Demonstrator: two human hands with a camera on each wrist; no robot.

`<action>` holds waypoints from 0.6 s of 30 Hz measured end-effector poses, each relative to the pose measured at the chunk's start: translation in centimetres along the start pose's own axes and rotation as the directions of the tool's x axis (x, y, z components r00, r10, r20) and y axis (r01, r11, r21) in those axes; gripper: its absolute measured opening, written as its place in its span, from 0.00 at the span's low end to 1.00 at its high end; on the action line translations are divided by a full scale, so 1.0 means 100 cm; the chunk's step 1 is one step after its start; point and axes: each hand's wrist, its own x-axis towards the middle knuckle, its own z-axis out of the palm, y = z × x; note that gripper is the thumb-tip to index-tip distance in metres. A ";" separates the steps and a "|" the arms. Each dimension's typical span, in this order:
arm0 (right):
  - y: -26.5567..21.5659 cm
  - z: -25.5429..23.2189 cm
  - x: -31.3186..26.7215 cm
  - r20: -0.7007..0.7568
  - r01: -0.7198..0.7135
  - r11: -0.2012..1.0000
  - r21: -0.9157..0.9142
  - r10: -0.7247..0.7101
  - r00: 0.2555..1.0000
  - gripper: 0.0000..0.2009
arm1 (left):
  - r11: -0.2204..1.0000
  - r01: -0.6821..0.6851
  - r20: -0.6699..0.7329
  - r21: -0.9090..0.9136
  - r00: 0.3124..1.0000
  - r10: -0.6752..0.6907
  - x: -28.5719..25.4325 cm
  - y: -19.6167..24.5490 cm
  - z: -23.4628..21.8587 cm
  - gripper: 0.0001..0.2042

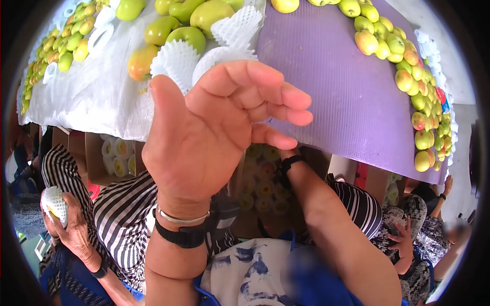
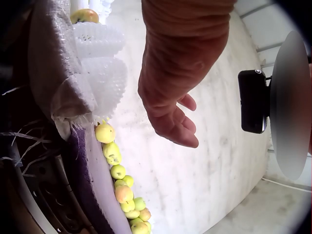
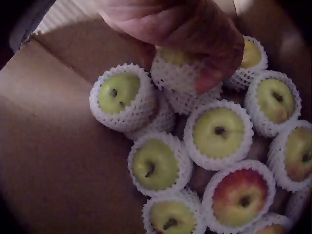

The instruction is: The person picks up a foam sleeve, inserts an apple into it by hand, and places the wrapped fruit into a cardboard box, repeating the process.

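My left hand (image 1: 214, 122) is raised over the table edge, palm up, thumb apart and fingers loosely bent, holding nothing. In the left wrist view the same hand (image 2: 180, 73) hangs beside the apples with its fingers apart from them. Below the table edge, my right hand (image 3: 190, 29) reaches into a cardboard box (image 3: 48, 151). Its fingers and thumb grip an apple (image 3: 173, 56) in a white foam net, at the box's inner side. Several netted apples lie close about it, including a green apple (image 3: 119, 92) and a reddish apple (image 3: 239, 197).
White foam nets (image 1: 176, 64) and loose green apples (image 1: 186, 38) lie on the white cloth (image 1: 102, 112). A purple ribbed sheet (image 1: 332, 92) covers the right side, bordered by a row of apples (image 1: 423, 102). People sit on both sides; one hand (image 1: 76, 232) at left holds a netted fruit.
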 end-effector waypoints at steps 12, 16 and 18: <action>-0.004 0.000 -0.003 0.083 0.092 0.992 -0.081 -0.085 0.993 0.11 | 0.999 0.010 -0.030 -0.039 0.999 -0.011 -0.001 0.000 -0.004 0.39; -0.008 -0.006 0.003 0.105 0.113 0.989 -0.100 -0.102 0.989 0.11 | 0.997 0.005 -0.039 -0.075 0.999 -0.008 0.002 -0.003 -0.003 0.38; -0.008 -0.010 0.002 0.115 0.132 0.986 -0.103 -0.120 0.986 0.11 | 0.996 -0.003 -0.036 -0.091 0.999 0.000 0.004 -0.004 -0.003 0.37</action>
